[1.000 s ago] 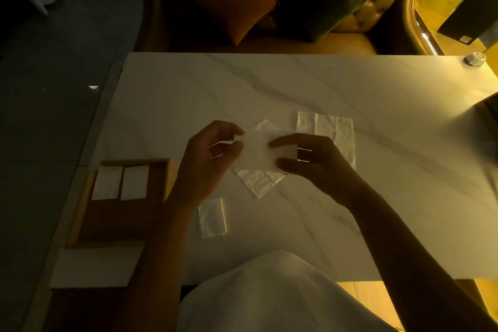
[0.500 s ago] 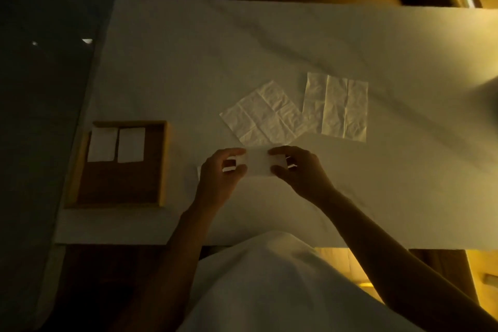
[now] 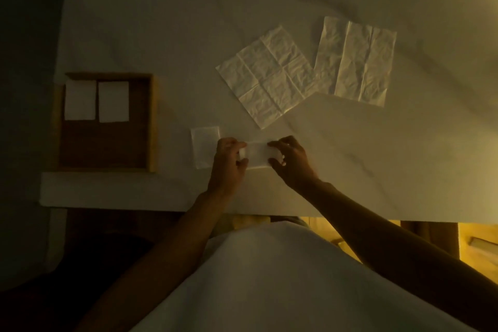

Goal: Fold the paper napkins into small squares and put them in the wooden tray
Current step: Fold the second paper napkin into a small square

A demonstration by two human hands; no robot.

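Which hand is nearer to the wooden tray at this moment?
Left. The left hand pinches the napkin at the end toward the tray; the right hand pinches the other end, farther from the tray.

Tray [image 3: 153, 121] left on table [image 3: 161, 21] — two folded napkins [image 3: 80, 100] inside; open napkins [image 3: 269, 75] right.

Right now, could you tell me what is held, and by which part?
One partly folded napkin: the left hand pinches its left end, the right hand its right end.
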